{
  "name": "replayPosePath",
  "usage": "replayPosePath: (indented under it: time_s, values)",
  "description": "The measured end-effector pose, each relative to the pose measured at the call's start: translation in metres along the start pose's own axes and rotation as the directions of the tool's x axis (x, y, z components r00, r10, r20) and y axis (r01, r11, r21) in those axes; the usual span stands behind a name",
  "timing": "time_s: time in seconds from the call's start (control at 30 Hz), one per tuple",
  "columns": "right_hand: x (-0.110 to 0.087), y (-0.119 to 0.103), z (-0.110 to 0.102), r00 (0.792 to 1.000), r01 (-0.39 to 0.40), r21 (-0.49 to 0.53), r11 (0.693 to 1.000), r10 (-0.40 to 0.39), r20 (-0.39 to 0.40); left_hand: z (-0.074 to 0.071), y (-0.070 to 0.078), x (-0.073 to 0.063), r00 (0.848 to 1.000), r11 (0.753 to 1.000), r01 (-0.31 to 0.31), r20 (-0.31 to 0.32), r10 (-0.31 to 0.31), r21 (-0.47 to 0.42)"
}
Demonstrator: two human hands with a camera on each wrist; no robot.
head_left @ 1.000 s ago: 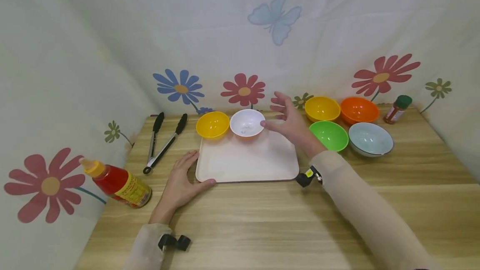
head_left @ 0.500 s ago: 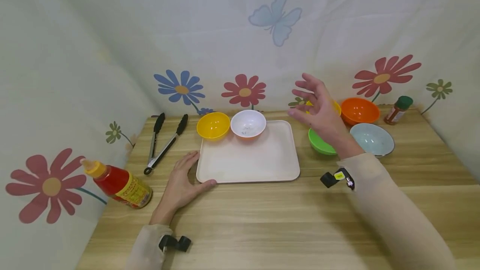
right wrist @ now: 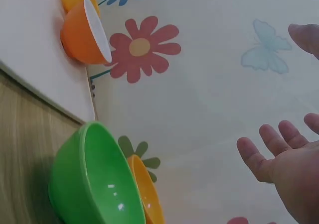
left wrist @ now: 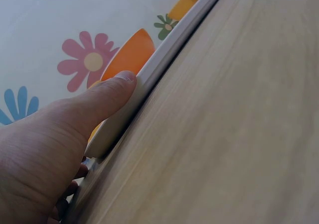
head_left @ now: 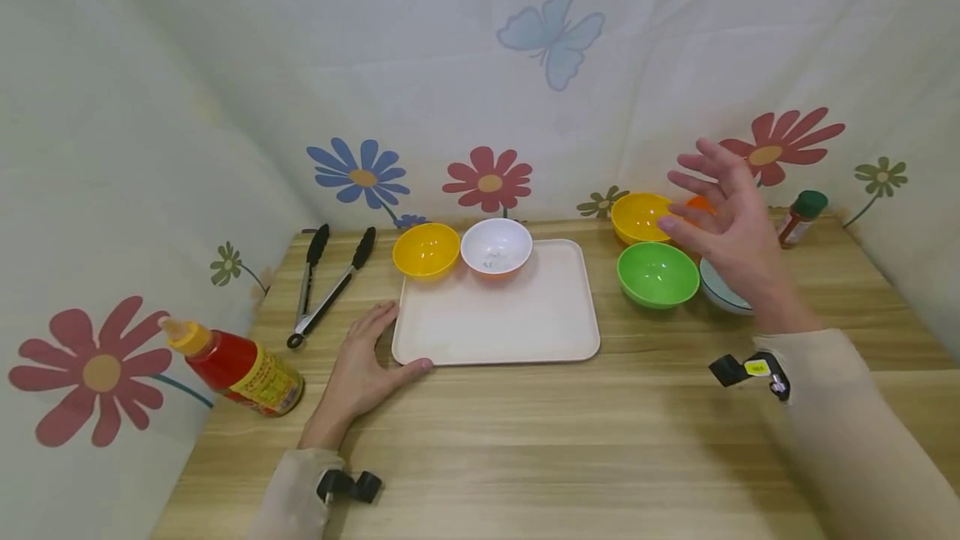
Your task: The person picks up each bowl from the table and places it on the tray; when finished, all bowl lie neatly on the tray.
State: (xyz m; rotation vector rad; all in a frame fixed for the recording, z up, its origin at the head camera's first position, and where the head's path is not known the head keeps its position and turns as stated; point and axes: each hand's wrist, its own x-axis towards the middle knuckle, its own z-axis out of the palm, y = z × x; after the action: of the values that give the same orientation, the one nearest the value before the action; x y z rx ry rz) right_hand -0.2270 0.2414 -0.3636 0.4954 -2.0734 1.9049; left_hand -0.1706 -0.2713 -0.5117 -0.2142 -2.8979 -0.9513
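The head view looks forward and down over the wood-grained table, far enough back to include the left hand, the right hand and the pale flower-printed backdrop. The left wrist view sits low and close, tilted, facing along the edge of the rectangular white tray. The right wrist view lies nearly sideways, the glossy green round bowl near its lens. Head and right wrist share that bowl and the white-lined orange bowl.

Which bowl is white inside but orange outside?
The white-lined bowl at the back of the tray, just right of a yellow bowl. No other bowl in view shows both colours; that neighbour is yellow throughout.
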Motion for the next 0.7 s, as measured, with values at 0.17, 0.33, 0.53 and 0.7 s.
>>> replayPosePath:
  time_s: [0.17,0.33,0.53,0.7]
  values:
    - [-0.011,0.006,-0.029,0.998,-0.001,-0.022,1.000,0.000,-0.065,0.000,0.000,0.000,1.000,1.000,0.001,0.001,-0.001,0.000]
    - [-0.024,0.018,-0.058,0.991,-0.011,-0.036,0.999,0.006,-0.133,0.000,-0.001,0.000,1.000,1.000,-0.005,-0.003,0.005,0.006]
    - [-0.047,0.034,-0.082,0.979,-0.124,-0.241,0.962,0.079,-0.188,-0.001,0.000,-0.001,1.000,1.000,-0.015,-0.006,0.015,0.009]
    - [-0.062,0.047,-0.098,0.965,-0.219,-0.332,0.918,0.154,-0.210,-0.001,0.001,-0.001,1.000,1.000,-0.012,-0.003,0.012,0.012]
